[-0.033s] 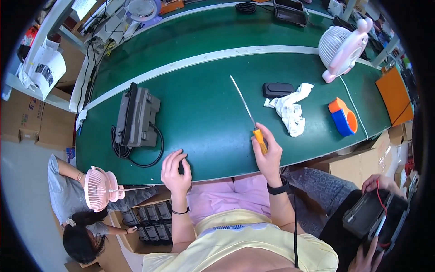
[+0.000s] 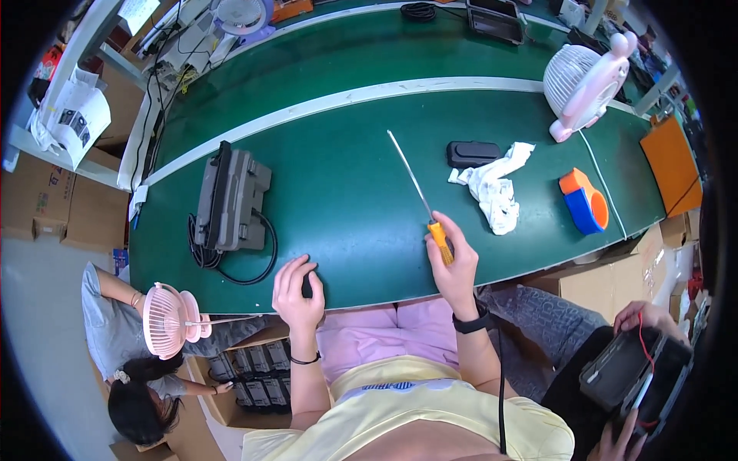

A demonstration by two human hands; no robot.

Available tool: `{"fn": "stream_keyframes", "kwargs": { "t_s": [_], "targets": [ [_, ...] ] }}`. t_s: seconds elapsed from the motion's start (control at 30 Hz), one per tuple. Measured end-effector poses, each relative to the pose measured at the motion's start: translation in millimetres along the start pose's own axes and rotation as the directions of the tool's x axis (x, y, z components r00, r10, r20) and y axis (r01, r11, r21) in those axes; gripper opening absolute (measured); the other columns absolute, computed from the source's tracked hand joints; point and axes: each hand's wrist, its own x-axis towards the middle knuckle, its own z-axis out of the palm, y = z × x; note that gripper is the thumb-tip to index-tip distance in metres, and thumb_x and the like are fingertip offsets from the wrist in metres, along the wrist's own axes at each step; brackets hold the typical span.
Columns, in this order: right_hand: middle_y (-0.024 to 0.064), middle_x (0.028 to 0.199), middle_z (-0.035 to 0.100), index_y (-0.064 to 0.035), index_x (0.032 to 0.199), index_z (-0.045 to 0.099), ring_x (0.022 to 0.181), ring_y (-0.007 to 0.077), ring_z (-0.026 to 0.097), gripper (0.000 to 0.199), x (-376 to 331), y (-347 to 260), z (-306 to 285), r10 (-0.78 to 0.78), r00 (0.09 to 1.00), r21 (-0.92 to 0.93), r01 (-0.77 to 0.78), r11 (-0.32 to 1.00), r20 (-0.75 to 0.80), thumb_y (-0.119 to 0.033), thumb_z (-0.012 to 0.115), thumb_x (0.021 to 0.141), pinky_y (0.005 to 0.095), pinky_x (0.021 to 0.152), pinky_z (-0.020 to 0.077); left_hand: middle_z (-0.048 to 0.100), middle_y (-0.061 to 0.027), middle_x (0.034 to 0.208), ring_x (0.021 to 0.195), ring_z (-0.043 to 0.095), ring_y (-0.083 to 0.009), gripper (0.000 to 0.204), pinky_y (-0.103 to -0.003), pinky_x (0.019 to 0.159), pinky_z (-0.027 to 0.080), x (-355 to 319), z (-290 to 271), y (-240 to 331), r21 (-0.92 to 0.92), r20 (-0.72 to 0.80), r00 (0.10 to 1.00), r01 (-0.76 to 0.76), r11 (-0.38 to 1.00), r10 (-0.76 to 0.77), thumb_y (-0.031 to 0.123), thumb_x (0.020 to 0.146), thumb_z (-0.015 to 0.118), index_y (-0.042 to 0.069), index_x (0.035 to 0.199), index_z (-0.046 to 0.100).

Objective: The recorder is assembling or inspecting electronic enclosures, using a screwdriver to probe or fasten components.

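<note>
My right hand (image 2: 455, 265) grips a screwdriver (image 2: 440, 237) by its yellow handle, above the green table near its front edge. The long metal shaft points away from me and a little left, touching nothing I can see. My left hand (image 2: 298, 293) rests at the table's front edge, fingers curled and held together. A dark patch shows between thumb and fingers; I cannot tell whether it is an object or shadow. Left of that hand stands a grey hard plastic case (image 2: 237, 201) with a coiled black cable (image 2: 270, 257) beside it.
Right of the screwdriver lie a black oblong case (image 2: 472, 154), crumpled white tissue (image 2: 498, 196) and an orange-and-blue tape roll (image 2: 584, 203). A pink fan (image 2: 578, 84) stands behind. At left, a person is beside another pink fan (image 2: 171, 321); at right, a co-worker's hands hold an open case (image 2: 626, 373).
The screwdriver's tip has swung very slightly left, with my right hand's grip unchanged. My left hand stays in place. The co-worker's open case at right has shifted a little.
</note>
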Motion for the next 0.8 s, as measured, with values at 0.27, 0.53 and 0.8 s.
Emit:
{"fn": "stream_keyframes", "kwargs": {
  "t_s": [0.27,0.53,0.8],
  "targets": [
    [0.0124,0.104,0.070,-0.0001,0.129,0.060,0.089,0.0170,0.071,0.039,1,7,-4,0.041,0.993,0.052,-0.047,0.998,0.110,0.002,0.062,0.090,0.0284,0.080,0.0541,0.073,-0.0080,0.104,0.100,0.068,-0.0307,0.012,-0.039,0.088,0.054,0,0,2,0.008,0.000,1.000,0.014,1.000,-0.014,0.002,0.080,0.063,0.007,0.086,0.072],
    [0.0144,0.111,0.069,0.0000,0.128,0.060,0.088,0.0192,0.071,0.038,0,7,-5,0.084,0.995,0.135,-0.091,0.987,0.063,0.003,0.064,0.090,0.0296,0.079,0.0552,0.073,-0.0111,0.101,0.099,0.068,-0.0323,0.012,-0.040,0.090,0.053,-4,0,3,-0.032,-0.010,0.998,0.058,0.998,-0.059,0.001,0.083,0.060,0.004,0.088,0.072],
    [0.0098,0.086,0.071,-0.0046,0.135,0.058,0.075,0.0117,0.067,0.049,-7,13,-2,0.205,0.977,0.116,-0.198,0.973,-0.053,-0.002,0.069,0.087,0.0261,0.071,0.0520,0.072,-0.0099,0.102,0.099,0.067,-0.0307,0.011,-0.040,0.089,0.053,-7,3,0,-0.036,-0.037,0.999,0.034,0.999,-0.035,0.002,0.084,0.062,0.007,0.088,0.071]
  ]
}}
